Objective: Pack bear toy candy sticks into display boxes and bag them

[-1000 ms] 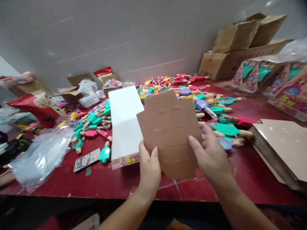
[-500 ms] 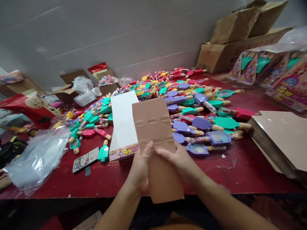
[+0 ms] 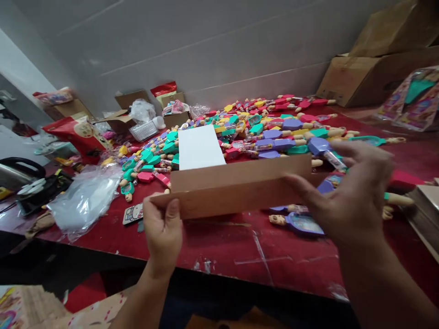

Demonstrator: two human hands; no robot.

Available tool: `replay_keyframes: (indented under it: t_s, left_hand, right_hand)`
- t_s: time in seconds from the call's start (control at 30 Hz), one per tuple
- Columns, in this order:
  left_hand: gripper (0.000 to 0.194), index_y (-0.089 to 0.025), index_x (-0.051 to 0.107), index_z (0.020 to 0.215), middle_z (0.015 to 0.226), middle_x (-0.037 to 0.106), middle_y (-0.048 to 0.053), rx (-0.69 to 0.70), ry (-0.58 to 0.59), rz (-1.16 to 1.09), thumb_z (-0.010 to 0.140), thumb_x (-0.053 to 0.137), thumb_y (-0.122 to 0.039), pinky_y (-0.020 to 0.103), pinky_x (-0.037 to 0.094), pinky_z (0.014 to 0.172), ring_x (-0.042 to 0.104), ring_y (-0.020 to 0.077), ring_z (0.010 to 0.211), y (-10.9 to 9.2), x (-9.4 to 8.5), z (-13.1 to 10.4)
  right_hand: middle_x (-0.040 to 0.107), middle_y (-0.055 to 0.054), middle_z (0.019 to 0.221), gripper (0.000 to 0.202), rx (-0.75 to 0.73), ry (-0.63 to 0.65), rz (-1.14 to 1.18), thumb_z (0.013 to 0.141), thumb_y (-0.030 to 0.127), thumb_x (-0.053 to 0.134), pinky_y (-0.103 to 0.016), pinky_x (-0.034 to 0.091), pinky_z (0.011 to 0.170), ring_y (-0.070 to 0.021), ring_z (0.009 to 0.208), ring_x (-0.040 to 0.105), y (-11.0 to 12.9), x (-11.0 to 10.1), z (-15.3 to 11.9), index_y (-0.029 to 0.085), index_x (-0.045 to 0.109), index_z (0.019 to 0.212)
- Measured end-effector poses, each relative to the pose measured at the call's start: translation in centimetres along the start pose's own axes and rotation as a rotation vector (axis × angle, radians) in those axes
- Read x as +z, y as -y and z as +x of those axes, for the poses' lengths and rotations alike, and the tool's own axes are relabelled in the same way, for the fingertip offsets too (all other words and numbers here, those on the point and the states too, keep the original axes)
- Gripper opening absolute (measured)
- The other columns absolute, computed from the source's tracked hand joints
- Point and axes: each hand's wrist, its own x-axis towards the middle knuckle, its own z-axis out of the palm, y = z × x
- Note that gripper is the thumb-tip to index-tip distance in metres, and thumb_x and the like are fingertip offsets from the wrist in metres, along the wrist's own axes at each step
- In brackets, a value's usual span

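Observation:
A brown cardboard piece (image 3: pixel 240 185), folded lengthwise, is held up level over the near part of the table. My left hand (image 3: pixel 162 233) grips its left end, thumb on the near face. At the right end, my right hand (image 3: pixel 350 201) has its fingers spread, slightly blurred. Its thumb overlaps the cardboard; whether it touches I cannot tell. Just behind the cardboard lies a white box (image 3: pixel 200 147), its front hidden. Toy figures with coloured, paddle-shaped bodies (image 3: pixel 291 124) are heaped behind and to the right, a purple one (image 3: pixel 305 224) below my right hand.
The red table (image 3: pixel 219 246) carries clear plastic bags (image 3: pixel 84 201) and a Hello Kitty phone case (image 3: pixel 132 213) at left. A stack of cardboard sheets (image 3: pixel 425 210) sits at the right edge. Large cartons (image 3: pixel 356 77) and packaged toys (image 3: pixel 411 100) stand at back right.
The cardboard has gone from upright in both hands to a folded, sideways strip. My left hand moved left to its end; my right hand moved right and spread. The view shifted left.

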Motion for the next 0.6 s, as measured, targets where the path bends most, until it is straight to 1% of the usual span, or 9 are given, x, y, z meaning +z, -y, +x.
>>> replay_keyframes:
  t_s: [0.03, 0.1, 0.2, 0.23, 0.3, 0.37, 0.43, 0.5, 0.6]
  left_hand:
    - [0.032, -0.020, 0.046, 0.083, 0.075, 0.050, -0.002, -0.006, -0.052, -0.059, 0.085, 0.050, -0.051, 0.022, 0.046, 0.066, 0.054, 0.0113, 0.069, 0.4, 0.1, 0.3]
    - [0.036, -0.020, 0.045, 0.090, 0.086, 0.053, 0.000, 0.007, -0.086, -0.133, 0.083, 0.052, -0.055, 0.025, 0.046, 0.081, 0.056, 0.0142, 0.086, 1.0, 0.5, 1.5]
    - [0.054, -0.021, 0.043, 0.107, 0.107, 0.055, 0.006, -0.115, -0.029, -0.289, 0.076, 0.055, -0.064, 0.032, 0.040, 0.098, 0.052, 0.0203, 0.111, 1.9, 1.3, 4.4]
    - [0.059, -0.021, 0.044, 0.109, 0.109, 0.056, 0.007, -0.178, -0.003, -0.368, 0.073, 0.056, -0.066, 0.034, 0.040, 0.099, 0.052, 0.0221, 0.113, 2.3, 1.6, 5.5]
    - [0.064, -0.020, 0.050, 0.106, 0.104, 0.060, 0.008, -0.300, 0.051, -0.532, 0.068, 0.057, -0.070, 0.038, 0.045, 0.094, 0.055, 0.0255, 0.110, 3.5, 2.2, 7.3]
    - [0.065, -0.019, 0.055, 0.101, 0.098, 0.064, 0.009, -0.383, 0.108, -0.633, 0.062, 0.063, -0.070, 0.039, 0.049, 0.088, 0.058, 0.0281, 0.105, 5.0, 2.8, 8.3]
    - [0.063, -0.018, 0.059, 0.100, 0.093, 0.066, 0.008, -0.430, 0.195, -0.661, 0.061, 0.065, -0.067, 0.037, 0.051, 0.083, 0.060, 0.0280, 0.100, 6.7, 3.2, 8.1]
    - [0.057, -0.016, 0.060, 0.098, 0.090, 0.066, 0.009, -0.464, 0.279, -0.629, 0.067, 0.061, -0.064, 0.035, 0.051, 0.080, 0.062, 0.0260, 0.094, 8.3, 3.3, 6.7]
    - [0.044, -0.012, 0.061, 0.090, 0.089, 0.064, 0.009, -0.489, 0.322, -0.560, 0.076, 0.055, -0.054, 0.033, 0.050, 0.078, 0.061, 0.0228, 0.088, 9.5, 2.6, 3.6]
  right_hand:
    - [0.049, -0.014, 0.115, 0.051, 0.077, -0.017, 0.099, 0.082, 0.055, 0.058, -0.047, 0.038, 0.093, -0.0308, 0.111, 0.047, 0.2, 0.6, 0.6, 0.020, 0.044, 0.116]
    - [0.048, -0.011, 0.108, 0.051, 0.151, -0.067, 0.321, 0.083, 0.057, 0.056, -0.039, 0.044, 0.083, -0.0247, 0.099, 0.052, 1.0, 2.2, 1.8, 0.019, 0.041, 0.114]
    - [0.043, -0.007, 0.097, 0.053, 0.117, -0.267, 0.475, 0.076, 0.061, 0.062, -0.032, 0.043, 0.070, -0.0182, 0.082, 0.051, 2.6, 5.2, 3.3, 0.019, 0.041, 0.101]
    - [0.042, -0.006, 0.094, 0.053, 0.110, -0.272, 0.529, 0.074, 0.061, 0.062, -0.031, 0.043, 0.067, -0.0171, 0.079, 0.050, 2.9, 6.4, 3.7, 0.020, 0.040, 0.098]
    - [0.042, -0.003, 0.087, 0.046, 0.133, -0.150, 0.669, 0.075, 0.058, 0.061, -0.029, 0.042, 0.065, -0.0160, 0.075, 0.049, 3.1, 8.9, 4.1, 0.021, 0.041, 0.094]
    - [0.042, -0.002, 0.083, 0.036, 0.172, -0.003, 0.797, 0.077, 0.051, 0.057, -0.029, 0.041, 0.065, -0.0157, 0.073, 0.049, 2.3, 11.5, 4.1, 0.021, 0.042, 0.092]
    - [0.042, -0.001, 0.080, 0.031, 0.214, 0.035, 0.872, 0.076, 0.044, 0.055, -0.028, 0.039, 0.064, -0.0151, 0.071, 0.047, 0.9, 13.7, 3.6, 0.021, 0.042, 0.091]
    - [0.039, 0.001, 0.075, 0.031, 0.265, 0.029, 0.872, 0.073, 0.041, 0.055, -0.027, 0.037, 0.060, -0.0141, 0.066, 0.044, -0.5, 15.1, 2.6, 0.021, 0.042, 0.092]
    - [0.038, 0.003, 0.069, 0.034, 0.307, 0.138, 0.845, 0.073, 0.038, 0.056, -0.026, 0.033, 0.053, -0.0128, 0.058, 0.040, -1.8, 14.8, 0.1, 0.022, 0.042, 0.099]
